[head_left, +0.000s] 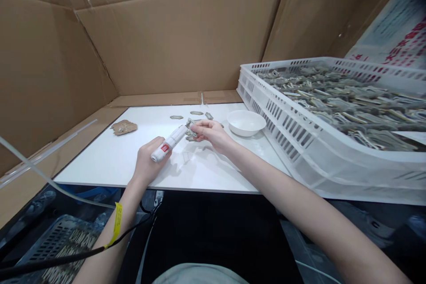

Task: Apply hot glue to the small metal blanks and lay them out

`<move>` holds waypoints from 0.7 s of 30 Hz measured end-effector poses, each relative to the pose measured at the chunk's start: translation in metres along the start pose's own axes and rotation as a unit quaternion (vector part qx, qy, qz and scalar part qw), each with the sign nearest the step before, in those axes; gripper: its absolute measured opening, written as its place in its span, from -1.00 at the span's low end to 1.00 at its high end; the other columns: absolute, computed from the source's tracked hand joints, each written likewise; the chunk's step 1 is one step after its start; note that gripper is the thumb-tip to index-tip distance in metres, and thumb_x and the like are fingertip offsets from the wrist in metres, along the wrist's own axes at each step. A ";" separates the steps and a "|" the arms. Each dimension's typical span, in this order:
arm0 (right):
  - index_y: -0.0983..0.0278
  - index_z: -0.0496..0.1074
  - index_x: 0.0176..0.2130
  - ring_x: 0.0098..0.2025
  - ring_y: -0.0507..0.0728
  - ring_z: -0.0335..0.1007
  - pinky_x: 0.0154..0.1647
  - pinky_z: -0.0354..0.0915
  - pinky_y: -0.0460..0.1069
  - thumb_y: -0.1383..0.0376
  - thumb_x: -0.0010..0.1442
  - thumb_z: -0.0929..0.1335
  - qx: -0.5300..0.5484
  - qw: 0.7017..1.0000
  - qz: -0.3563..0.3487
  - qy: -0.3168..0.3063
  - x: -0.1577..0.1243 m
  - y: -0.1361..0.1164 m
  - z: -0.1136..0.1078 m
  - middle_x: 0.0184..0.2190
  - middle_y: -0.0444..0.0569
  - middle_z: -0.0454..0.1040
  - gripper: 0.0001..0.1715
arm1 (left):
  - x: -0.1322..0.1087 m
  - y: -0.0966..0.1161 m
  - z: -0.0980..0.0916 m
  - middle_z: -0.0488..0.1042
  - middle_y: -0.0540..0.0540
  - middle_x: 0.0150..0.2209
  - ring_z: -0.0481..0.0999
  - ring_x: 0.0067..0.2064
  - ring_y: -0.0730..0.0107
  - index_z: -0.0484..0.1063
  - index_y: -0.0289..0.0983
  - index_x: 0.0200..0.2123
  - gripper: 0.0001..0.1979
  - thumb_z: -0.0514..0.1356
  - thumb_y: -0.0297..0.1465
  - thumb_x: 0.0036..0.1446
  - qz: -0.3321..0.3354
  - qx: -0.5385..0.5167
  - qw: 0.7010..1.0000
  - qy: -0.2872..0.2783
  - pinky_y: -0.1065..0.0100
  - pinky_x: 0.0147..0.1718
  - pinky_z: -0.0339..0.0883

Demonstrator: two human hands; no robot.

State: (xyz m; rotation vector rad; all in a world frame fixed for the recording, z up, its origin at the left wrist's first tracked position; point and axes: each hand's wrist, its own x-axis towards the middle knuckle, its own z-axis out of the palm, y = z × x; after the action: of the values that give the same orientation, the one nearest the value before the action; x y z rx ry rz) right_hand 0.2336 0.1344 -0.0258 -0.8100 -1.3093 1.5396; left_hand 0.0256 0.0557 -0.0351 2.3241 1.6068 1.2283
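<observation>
Holding a white, tube-shaped tool point(168, 144) with a red label in the left hand point(147, 159), slanting it forward and rightward; pinching a small, grey-green, irregular piece point(191, 123) in the right hand point(214, 135), right by the tool's tip.

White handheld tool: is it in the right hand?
No, the left hand grips the white handheld tool, while the right hand is at a small grayish piece by the tool's tip.
</observation>
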 end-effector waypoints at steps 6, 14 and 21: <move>0.29 0.46 -0.49 -0.48 -0.01 0.39 -0.42 0.30 -0.07 0.11 -0.18 0.57 -0.002 1.000 -0.001 -0.001 -0.001 -0.002 0.001 -0.52 -0.13 0.43 -0.63 | 0.000 -0.001 0.000 0.16 0.07 -0.52 0.15 -0.49 0.47 0.08 -0.21 -0.54 -0.73 0.12 -0.47 0.13 0.006 0.005 1.000 -0.001 0.40 -0.49 0.05; 0.29 0.47 -0.49 -0.48 -0.02 0.37 -0.42 0.30 -0.08 0.11 -0.18 0.56 -0.003 1.000 -0.006 -0.008 -0.001 -0.003 0.001 -0.51 -0.12 0.43 -0.64 | 0.000 -0.002 0.000 0.16 0.08 -0.52 0.16 -0.49 0.47 0.08 -0.21 -0.54 -0.73 0.12 -0.48 0.12 0.011 0.003 1.000 0.005 0.40 -0.49 0.06; 0.29 0.47 -0.49 -0.49 -0.02 0.38 -0.42 0.30 -0.07 0.10 -0.18 0.56 -0.005 1.000 -0.008 -0.007 -0.001 -0.002 0.000 -0.51 -0.12 0.43 -0.63 | 0.000 -0.003 0.000 0.17 0.08 -0.53 0.16 -0.50 0.48 0.10 -0.22 -0.55 -0.74 0.14 -0.48 0.10 0.009 -0.001 1.000 0.013 0.41 -0.49 0.06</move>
State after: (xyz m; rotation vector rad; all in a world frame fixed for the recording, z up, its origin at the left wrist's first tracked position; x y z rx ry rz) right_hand 0.2342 0.1338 -0.0238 -0.7947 -1.3307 1.5298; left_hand 0.0236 0.0566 -0.0364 2.3362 1.5946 1.2687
